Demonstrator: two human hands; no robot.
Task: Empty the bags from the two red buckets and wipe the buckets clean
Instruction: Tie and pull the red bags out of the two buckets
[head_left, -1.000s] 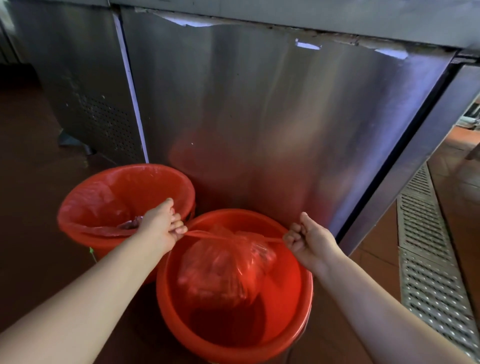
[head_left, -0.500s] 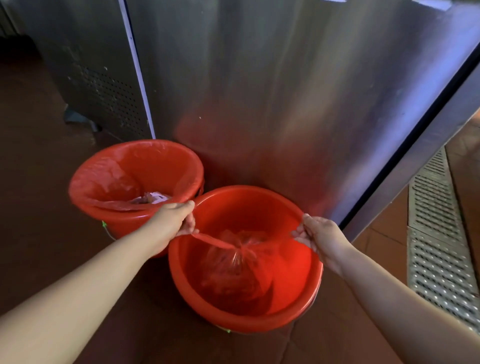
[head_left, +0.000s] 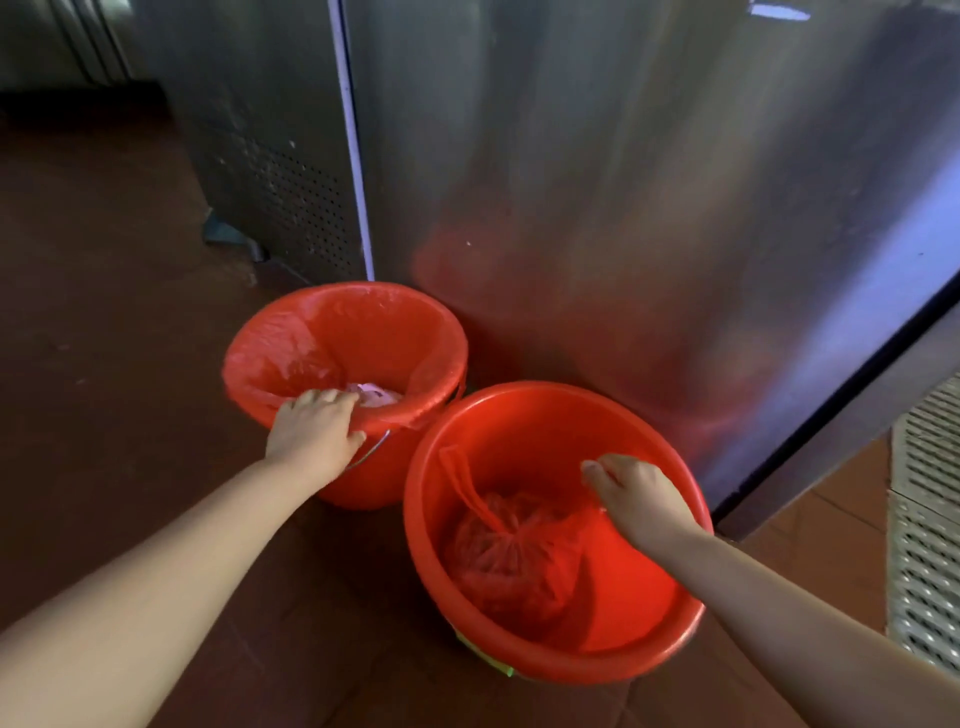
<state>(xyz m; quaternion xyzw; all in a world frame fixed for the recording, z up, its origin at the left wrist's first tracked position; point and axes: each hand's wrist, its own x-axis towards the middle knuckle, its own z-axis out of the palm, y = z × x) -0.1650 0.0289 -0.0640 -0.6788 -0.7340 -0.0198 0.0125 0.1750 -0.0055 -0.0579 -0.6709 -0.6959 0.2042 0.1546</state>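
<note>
At lower left, the left hand (head_left: 311, 431) is curled over the near rim of the lined bucket (head_left: 405, 467), its fingertips hidden inside the red liner (head_left: 280, 358); pale contents are barely made out. Right of centre, a tied bag (head_left: 509, 561) lies in the unlined bucket (head_left: 519, 431), one handle pinched by the right hand (head_left: 636, 493). Dark brown floor (head_left: 104, 312) and a steel cabinet (head_left: 623, 182) are seen behind.
</note>
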